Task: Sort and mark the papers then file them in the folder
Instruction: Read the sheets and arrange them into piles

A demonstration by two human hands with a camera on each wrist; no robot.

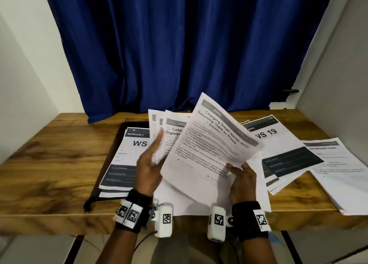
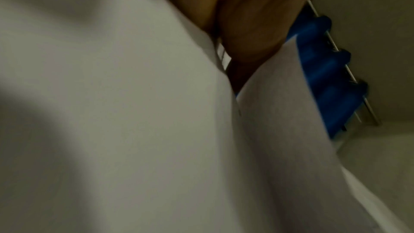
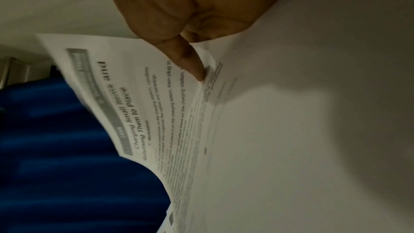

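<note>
Above the table's middle my right hand (image 1: 239,174) pinches the lower edge of a printed sheet headed "Charging Small Items" (image 1: 211,144). In the right wrist view its thumb (image 3: 190,61) presses on that sheet (image 3: 134,112). My left hand (image 1: 154,156) holds a fan of several other sheets (image 1: 175,132) behind it, thumb up on their front and fingers hidden behind. The left wrist view is blurred: palm (image 2: 246,15) and white paper (image 2: 134,112). A dark folder (image 1: 112,152) lies open at left under a small pile of "BEDROOM 3" sheets (image 1: 127,154).
On the wooden table (image 1: 49,174), a pile topped "WS 19" (image 1: 268,136) lies right of centre. Another pile (image 1: 338,170) overhangs the front right edge. A blue curtain (image 1: 179,44) hangs behind the table, with white walls on both sides.
</note>
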